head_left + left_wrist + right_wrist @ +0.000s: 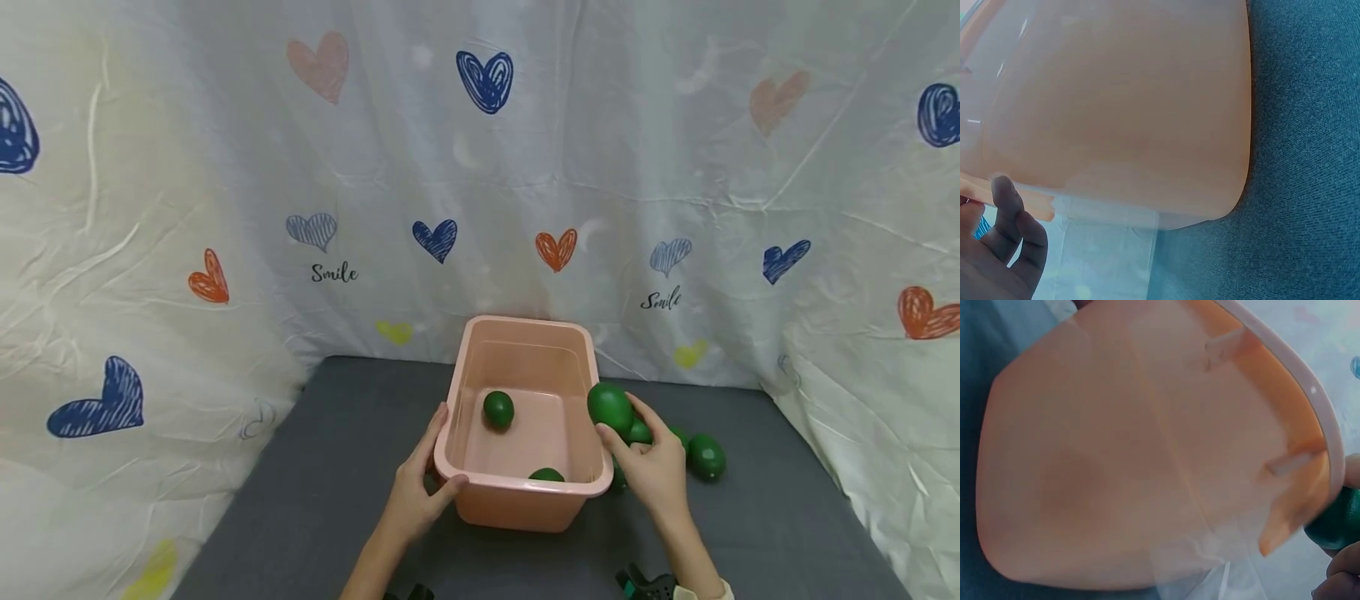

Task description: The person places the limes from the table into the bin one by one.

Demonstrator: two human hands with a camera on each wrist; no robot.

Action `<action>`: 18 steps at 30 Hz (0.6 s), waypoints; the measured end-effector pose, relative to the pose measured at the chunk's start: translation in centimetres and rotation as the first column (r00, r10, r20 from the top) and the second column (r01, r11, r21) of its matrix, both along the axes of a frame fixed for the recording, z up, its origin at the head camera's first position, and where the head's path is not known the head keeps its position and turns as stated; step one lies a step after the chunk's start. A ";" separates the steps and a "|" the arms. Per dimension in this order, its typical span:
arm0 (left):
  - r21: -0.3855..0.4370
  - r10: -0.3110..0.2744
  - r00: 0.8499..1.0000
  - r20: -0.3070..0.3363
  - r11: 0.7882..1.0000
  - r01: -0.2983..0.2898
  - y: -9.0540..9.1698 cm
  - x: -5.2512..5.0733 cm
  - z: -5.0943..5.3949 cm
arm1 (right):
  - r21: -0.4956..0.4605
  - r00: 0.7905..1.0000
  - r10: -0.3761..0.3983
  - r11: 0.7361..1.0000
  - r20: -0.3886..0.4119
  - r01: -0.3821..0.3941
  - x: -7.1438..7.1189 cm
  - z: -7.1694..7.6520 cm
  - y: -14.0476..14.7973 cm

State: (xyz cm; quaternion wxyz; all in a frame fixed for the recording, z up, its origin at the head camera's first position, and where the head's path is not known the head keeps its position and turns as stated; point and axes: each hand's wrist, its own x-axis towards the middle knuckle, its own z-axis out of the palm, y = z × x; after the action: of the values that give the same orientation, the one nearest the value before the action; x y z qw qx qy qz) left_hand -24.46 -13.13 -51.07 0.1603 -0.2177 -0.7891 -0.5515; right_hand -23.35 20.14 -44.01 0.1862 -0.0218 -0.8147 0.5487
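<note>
A pink plastic bin [525, 508] stands on the table; its pale side wall [1135, 112] fills much of the left wrist view. Inside it lie a green lime [498, 409] and another lime [547, 474], partly hidden by the near wall. My left hand [420, 483] grips the bin's left rim, thumb on top and fingers along the outside. Between thumb and fingers, my right hand [654, 462] holds a green lime [610, 407] at the bin's right rim. That lime [1337, 522] appears beside the rim in the right wrist view.
Several more limes lie right of the bin, partly behind my right hand, with one lime [707, 457] at the outer side. The dark grey table [322, 467] backs onto a white curtain [480, 167] printed with hearts.
</note>
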 end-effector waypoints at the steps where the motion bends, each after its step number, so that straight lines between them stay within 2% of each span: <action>1: 0.001 0.002 1.000 0.005 1.000 -0.002 0.0 0.1 0.0 | -0.002 1.000 0.008 1.000 -0.003 -0.008 -0.1 0.0 -0.2; 7: 0.009 -0.001 1.000 0.014 1.000 0.001 0.1 0.1 0.0 | 0.015 0.999 0.038 0.999 0.009 -0.038 -0.4 0.2 -1.2; 14: 0.002 -0.011 1.000 -0.010 1.000 0.011 0.1 -0.1 -0.1 | 0.087 0.999 0.053 0.995 0.002 -0.053 -0.5 0.2 -1.7; 18: 0.002 -0.004 1.000 -0.025 1.000 0.004 -0.1 0.1 -0.1 | 0.077 0.997 0.073 0.994 0.008 -0.073 -0.5 0.1 -1.9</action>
State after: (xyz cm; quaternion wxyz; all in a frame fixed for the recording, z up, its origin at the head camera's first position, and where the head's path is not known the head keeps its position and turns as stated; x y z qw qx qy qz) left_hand -24.40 -13.24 -51.19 0.1691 -0.2262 -0.7860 -0.5499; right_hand -23.85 18.23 -43.92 0.1644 0.0138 -0.8360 0.5234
